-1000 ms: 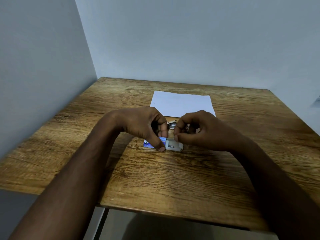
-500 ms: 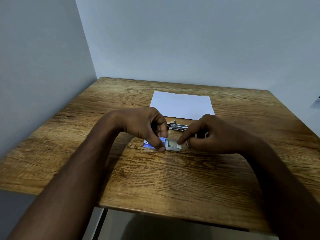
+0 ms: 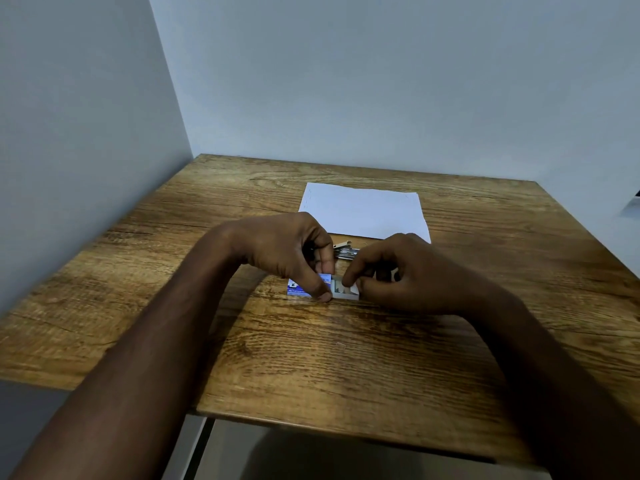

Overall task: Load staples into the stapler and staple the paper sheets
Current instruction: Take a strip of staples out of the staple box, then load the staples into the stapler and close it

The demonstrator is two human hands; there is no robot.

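A small blue staple box [image 3: 297,288] lies on the wooden table [image 3: 346,358], its white inner tray [image 3: 346,295] slid out to the right. My left hand [image 3: 287,251] pinches the blue sleeve between thumb and fingers. My right hand [image 3: 408,271] rests on the tray's right end, its fingertips inside the tray; whether they grip staples is hidden. Just behind the hands, the metal stapler [image 3: 344,251] shows only in part. White paper sheets [image 3: 363,209] lie flat farther back.
Walls close off the table on the left and at the back. A single loose staple [image 3: 341,344] lies on the wood nearer to me. The table's front edge runs below my forearms.
My right hand came down from above the stapler to the open tray and put its fingertips into it. The left hand kept its hold on the box.
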